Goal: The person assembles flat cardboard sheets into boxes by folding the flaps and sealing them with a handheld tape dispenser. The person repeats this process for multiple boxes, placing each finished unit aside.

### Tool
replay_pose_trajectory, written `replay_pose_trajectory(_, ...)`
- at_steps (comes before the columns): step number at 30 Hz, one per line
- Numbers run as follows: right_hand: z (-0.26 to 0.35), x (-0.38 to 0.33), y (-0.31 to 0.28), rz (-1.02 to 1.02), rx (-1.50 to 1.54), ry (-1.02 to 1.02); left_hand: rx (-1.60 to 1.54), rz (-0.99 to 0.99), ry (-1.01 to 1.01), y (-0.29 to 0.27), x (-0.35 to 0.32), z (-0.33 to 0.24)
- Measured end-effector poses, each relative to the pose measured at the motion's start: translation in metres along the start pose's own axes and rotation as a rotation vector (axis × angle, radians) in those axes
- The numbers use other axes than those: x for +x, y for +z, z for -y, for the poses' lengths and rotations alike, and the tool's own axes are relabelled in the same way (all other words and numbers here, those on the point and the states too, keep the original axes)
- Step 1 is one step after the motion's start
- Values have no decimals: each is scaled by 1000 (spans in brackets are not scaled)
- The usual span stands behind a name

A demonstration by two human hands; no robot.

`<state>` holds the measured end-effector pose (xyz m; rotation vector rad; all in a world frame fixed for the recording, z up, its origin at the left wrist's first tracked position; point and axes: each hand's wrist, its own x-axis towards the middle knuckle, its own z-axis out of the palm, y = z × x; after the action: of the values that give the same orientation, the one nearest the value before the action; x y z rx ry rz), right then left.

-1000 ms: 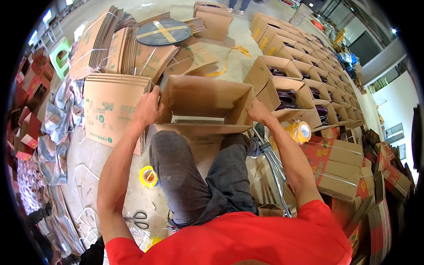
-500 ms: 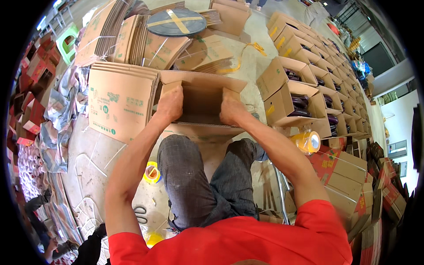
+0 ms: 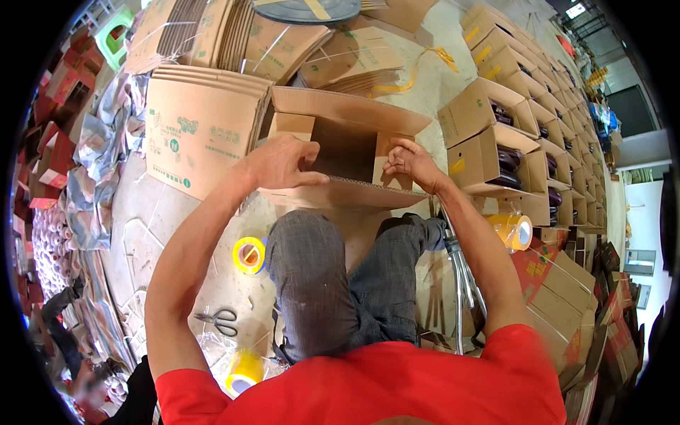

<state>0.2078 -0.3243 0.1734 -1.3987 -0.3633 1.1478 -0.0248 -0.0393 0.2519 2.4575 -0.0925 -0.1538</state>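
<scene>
An opened cardboard box (image 3: 347, 152) stands before my knees, its long far flap raised and its near flap (image 3: 340, 193) leaning toward me. Its short left flap (image 3: 292, 127) and short right flap (image 3: 382, 154) are folded in over the opening. My left hand (image 3: 283, 163) is over the near left corner, open, with thumb and fingers apart beside the near flap. At the right end is my right hand (image 3: 412, 164), its fingers loosely bent and spread against the right flap. Whether the fingertips press on the cardboard cannot be made out.
Flat cartons (image 3: 205, 131) stand stacked left of the box. Opened boxes of eggplants (image 3: 508, 163) fill the right side. Tape rolls (image 3: 249, 255) and scissors (image 3: 221, 322) lie on the floor at left; another tape roll (image 3: 520, 232) sits at right, near metal legs (image 3: 460, 283).
Both hands have let go of the short end flaps. The left has moved to the near flap, and the right has loosened its fingers at the right end. The view has shifted.
</scene>
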Motion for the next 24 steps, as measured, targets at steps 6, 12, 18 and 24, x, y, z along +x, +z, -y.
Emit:
replay_pose_trajectory(6,-15,-9,-36,-387,197,-230,348,-376,161,29,35,28)
replay_pose_trajectory(12,-61,-47,32,-609,-606,-329,337,-506,133,49,35,30)
replay_pose_trajectory(18,-65,-51,23,-508,-532,-369,370,-844,-157,69,2,48)
replay_pose_trajectory(24,-61,-52,26,-506,-543,-382,-614,-566,-523,80,-31,45)
